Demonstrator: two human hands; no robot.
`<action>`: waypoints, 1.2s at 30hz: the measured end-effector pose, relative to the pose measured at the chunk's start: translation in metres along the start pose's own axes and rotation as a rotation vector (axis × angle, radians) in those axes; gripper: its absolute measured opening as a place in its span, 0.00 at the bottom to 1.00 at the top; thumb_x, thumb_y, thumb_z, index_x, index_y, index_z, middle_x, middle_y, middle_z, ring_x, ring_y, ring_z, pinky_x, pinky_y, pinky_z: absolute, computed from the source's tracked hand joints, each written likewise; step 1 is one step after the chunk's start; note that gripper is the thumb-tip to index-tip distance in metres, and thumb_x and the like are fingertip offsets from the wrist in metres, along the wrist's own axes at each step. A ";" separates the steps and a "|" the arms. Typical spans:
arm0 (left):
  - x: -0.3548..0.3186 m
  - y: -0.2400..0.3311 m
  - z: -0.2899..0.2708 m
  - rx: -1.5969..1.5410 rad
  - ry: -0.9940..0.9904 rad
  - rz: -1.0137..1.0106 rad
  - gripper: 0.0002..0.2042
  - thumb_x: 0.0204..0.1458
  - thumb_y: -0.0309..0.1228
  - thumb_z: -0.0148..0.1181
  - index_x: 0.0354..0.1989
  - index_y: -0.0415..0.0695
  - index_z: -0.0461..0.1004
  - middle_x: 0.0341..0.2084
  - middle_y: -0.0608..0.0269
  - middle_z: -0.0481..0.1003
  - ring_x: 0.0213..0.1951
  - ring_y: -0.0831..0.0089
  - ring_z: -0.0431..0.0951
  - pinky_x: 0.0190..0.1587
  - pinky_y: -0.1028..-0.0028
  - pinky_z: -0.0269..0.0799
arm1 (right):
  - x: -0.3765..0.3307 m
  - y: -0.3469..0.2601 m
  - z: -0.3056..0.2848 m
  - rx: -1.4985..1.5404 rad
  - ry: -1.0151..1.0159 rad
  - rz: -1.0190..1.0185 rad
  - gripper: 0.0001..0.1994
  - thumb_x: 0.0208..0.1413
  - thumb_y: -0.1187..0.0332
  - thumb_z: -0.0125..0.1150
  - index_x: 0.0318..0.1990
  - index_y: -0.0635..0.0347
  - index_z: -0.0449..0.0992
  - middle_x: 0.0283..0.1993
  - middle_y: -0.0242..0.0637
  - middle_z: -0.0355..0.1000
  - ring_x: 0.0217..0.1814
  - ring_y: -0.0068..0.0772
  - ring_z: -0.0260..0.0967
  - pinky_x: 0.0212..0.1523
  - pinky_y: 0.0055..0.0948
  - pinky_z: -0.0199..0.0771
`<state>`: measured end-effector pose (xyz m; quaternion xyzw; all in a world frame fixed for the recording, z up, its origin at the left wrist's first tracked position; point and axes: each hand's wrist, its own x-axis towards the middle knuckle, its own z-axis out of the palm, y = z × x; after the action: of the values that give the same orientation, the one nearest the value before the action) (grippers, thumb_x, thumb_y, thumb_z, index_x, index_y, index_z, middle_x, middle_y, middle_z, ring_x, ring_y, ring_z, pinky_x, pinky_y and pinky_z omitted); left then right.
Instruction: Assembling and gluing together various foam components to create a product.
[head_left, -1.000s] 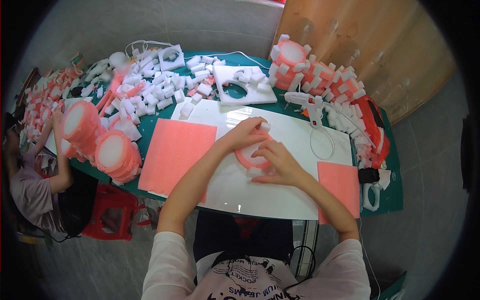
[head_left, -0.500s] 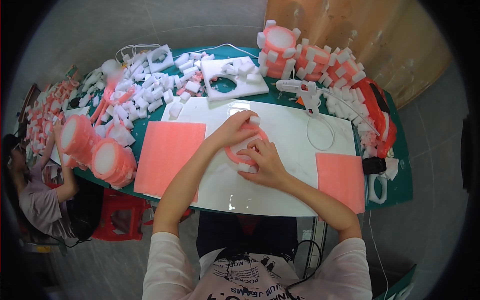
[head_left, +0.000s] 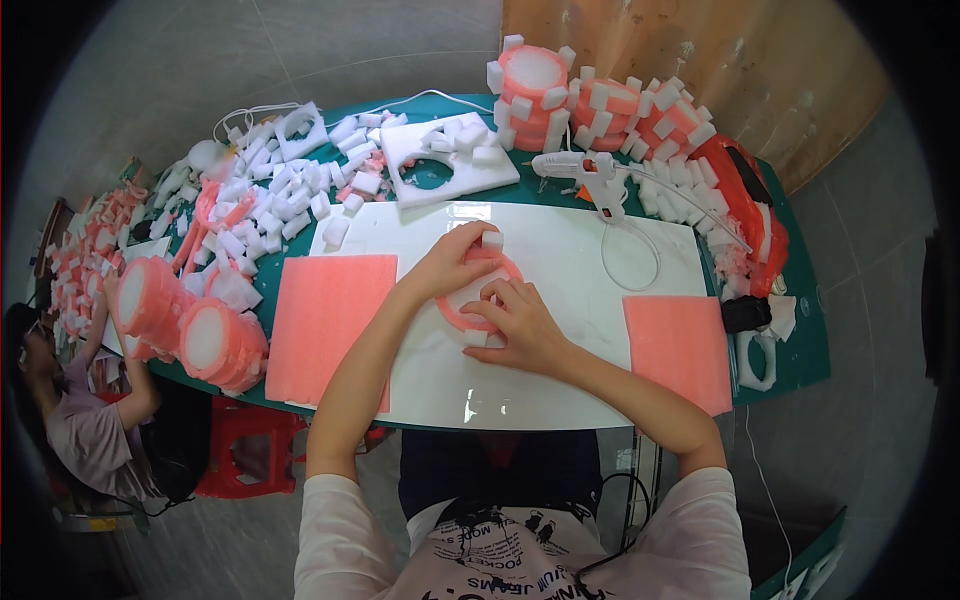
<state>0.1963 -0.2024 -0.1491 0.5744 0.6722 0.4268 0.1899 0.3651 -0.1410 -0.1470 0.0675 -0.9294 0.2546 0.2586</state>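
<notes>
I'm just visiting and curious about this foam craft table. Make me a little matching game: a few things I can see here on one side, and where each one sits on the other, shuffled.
Things:
1. pink foam ring
2. white glue gun
3. large pink foam sheet
4. white foam slab with a round hole

Places:
A. lying at the left end of the white board
B. held under both hands at the middle of the board
C. on the green table behind the board, left of the glue gun
D. just past the board's far edge, cord looping onto the board

Pairs: 1-B, 2-D, 3-A, 4-C
</notes>
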 end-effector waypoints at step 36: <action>0.002 0.008 -0.007 0.009 -0.057 -0.027 0.20 0.40 0.32 0.59 0.43 0.40 0.66 0.33 0.52 0.70 0.35 0.62 0.71 0.39 0.70 0.66 | -0.003 -0.005 0.002 -0.100 0.011 0.001 0.24 0.32 0.61 0.67 0.42 0.51 0.68 0.38 0.33 0.59 0.40 0.34 0.57 0.38 0.31 0.55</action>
<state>0.1952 -0.2029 -0.1385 0.5782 0.6761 0.4045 0.2122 0.3679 -0.1459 -0.1479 0.0527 -0.9396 0.2082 0.2665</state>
